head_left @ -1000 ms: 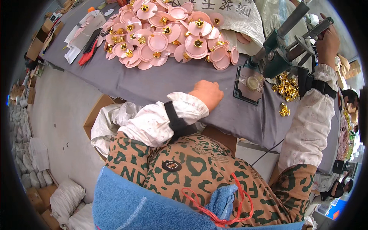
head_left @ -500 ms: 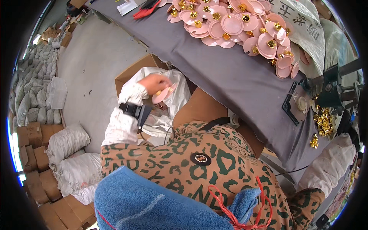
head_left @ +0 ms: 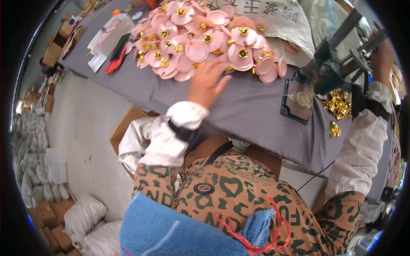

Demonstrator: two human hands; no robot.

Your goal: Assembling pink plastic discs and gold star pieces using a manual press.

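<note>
"What did the left hand (head_left: 207,83) have hold of?"

"Nothing that I could see. Its fingers were apart, the thumb well out to the side, over the near edge of the pink discs (head_left: 197,50). I couldn't tell whether the fingertips touched them."

"And the right hand (head_left: 383,59)?"

"Up at the lever handle (head_left: 370,42) of the green hand press (head_left: 326,70). The bar hid part of the fingers, so I couldn't tell how firmly they were closed."

"Where did those discs lie?"

"Heaped on the grey tablecloth (head_left: 252,106), left of the press. Many had flower-like gold fittings (head_left: 243,52) at their middles."

"Anything by the press?"

"Its base plate (head_left: 294,109) bore a small pale round piece (head_left: 302,99). Loose gold pieces (head_left: 339,103) lay in a pile just right of it, with a little cluster (head_left: 335,129) nearer the person."

"And farther out?"

"A white woven sack (head_left: 273,17) lay behind the discs. Left of them I saw something red and glove-like (head_left: 114,65) against a flat black item (head_left: 119,47). Beside the table's near edge stood a cardboard box (head_left: 124,123) with a white liner (head_left: 137,138) spilling over it. A blue towel (head_left: 179,230) hung across the person's front."
</note>
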